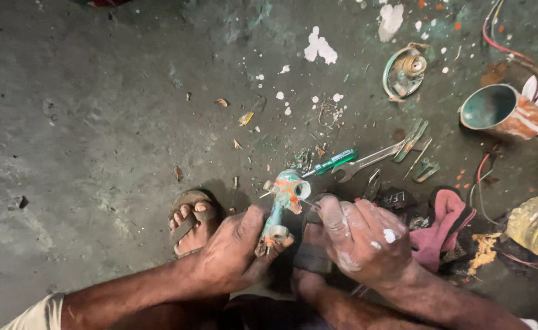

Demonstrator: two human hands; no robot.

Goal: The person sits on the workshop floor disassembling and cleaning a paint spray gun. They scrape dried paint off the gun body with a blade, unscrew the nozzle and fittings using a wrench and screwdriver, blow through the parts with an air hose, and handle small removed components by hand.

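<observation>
Head view: the left hand (235,247) is clamped round a green, paint-chipped metal fitting (283,205) held upright above the floor (98,153). The right hand (363,238) pinches a thin tool (310,205) at its open round end.

Metal fitting (284,201) gripped in left hand (235,253): paint worn, teal and orange patches, surface dull and chipped. Right hand (363,241) beside fitting smeared with grime and white paint. Just right of fitting, screwdriver (330,163): glossy green plastic handle. Next to it, spanner (367,162): bare steel, faint sheen. Further right of fitting, rag (446,229): pink cloth, soiled, matt. Floor (98,122) around fitting: rough concrete, matt, flecked with white paint.
</observation>
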